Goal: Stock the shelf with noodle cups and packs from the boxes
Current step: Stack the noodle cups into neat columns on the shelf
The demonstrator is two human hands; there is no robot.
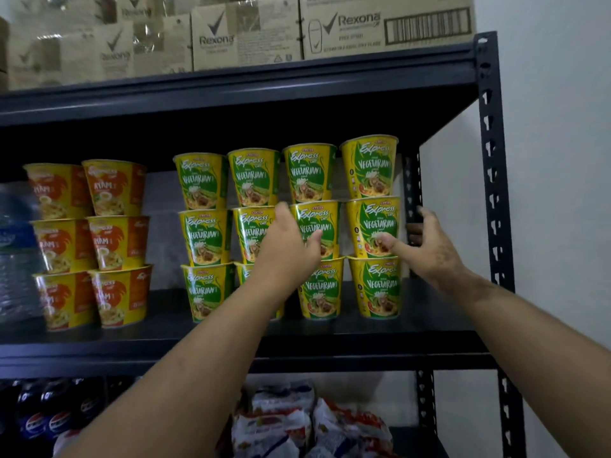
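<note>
Both hands, the left hand (pixel 291 241) and right hand (pixel 426 246), reach loose-fingered toward stacked green-and-yellow Vegetarian noodle cups (pixel 372 226) at the shelf's (pixel 231 352) right end.

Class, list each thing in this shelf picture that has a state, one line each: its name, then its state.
Green vegetarian cups: upright, sealed, stacked three high in four columns.
Orange ayam cups: upright, stacked three high in two columns.
Left hand: open, fingers against the middle row of the green cups.
Right hand: open, at the rightmost middle cup.
Rexona boxes: closed, on the top shelf.
Noodle packs: piled on the lower shelf.
</note>
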